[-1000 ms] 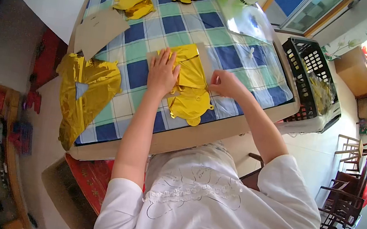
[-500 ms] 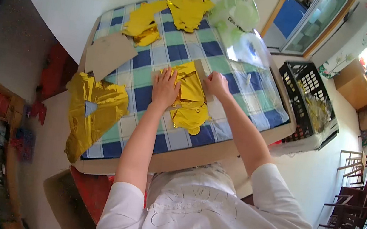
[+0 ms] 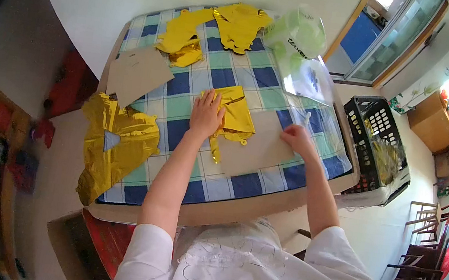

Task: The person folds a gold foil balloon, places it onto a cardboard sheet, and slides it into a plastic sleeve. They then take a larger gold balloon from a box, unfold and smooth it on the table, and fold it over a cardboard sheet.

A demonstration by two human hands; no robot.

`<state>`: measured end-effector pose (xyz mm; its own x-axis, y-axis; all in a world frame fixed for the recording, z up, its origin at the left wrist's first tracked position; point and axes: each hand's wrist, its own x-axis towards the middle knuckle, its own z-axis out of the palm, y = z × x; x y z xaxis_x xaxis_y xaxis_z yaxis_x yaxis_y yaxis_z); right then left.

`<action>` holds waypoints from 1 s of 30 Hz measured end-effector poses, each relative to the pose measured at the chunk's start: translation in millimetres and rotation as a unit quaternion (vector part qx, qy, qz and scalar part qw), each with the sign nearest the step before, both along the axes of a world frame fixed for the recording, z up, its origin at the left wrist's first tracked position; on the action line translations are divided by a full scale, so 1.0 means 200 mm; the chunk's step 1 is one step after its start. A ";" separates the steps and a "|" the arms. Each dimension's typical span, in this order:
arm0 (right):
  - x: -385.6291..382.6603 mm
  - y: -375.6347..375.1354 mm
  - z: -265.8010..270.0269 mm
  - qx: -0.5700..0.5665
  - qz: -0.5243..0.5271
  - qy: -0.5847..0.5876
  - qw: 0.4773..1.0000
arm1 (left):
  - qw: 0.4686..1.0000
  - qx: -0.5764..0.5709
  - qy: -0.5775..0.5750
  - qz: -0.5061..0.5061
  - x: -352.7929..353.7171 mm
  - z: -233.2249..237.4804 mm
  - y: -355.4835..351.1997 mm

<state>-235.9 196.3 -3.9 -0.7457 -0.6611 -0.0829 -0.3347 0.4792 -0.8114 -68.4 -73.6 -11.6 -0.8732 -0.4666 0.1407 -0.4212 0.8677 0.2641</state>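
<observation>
A folded, flat gold foil balloon [image 3: 238, 113] lies on the checked cloth in front of me, a narrow strip of it hanging toward me. My left hand [image 3: 207, 115] rests flat on its left side, fingers spread. To the right, my right hand [image 3: 299, 142] pinches the edge of a grey-brown cardboard sheet [image 3: 260, 147], which lies partly beside and apparently partly under the foil. The cardboard's covered part is hidden.
More gold foil balloons [image 3: 122, 143] lie at the left edge and at the back [image 3: 239, 26]. Another cardboard piece [image 3: 138, 75] sits at left. A clear green-printed plastic bag [image 3: 297, 36] stands back right. A black crate [image 3: 372, 117] is beside the table.
The cardboard sheet has slid right and toward me with my right hand, showing more of its surface. The foil's lower part looks folded smaller. My left hand stays on the foil.
</observation>
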 end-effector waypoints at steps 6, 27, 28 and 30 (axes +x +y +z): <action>0.22 0.29 0.28 0.116 0.024 -0.090 0.989 | 1.000 -0.016 -0.003 0.001 0.00 0.02 0.01; 0.39 -0.05 0.16 0.111 0.044 0.262 0.958 | 0.999 -0.035 0.039 -0.005 0.00 -0.03 0.00; 0.42 -0.01 0.20 0.142 0.058 0.194 0.969 | 0.999 -0.032 0.023 -0.003 0.00 -0.02 0.00; 0.47 0.04 0.30 0.198 0.083 0.058 0.975 | 1.000 -0.030 -0.006 0.001 0.00 0.00 0.00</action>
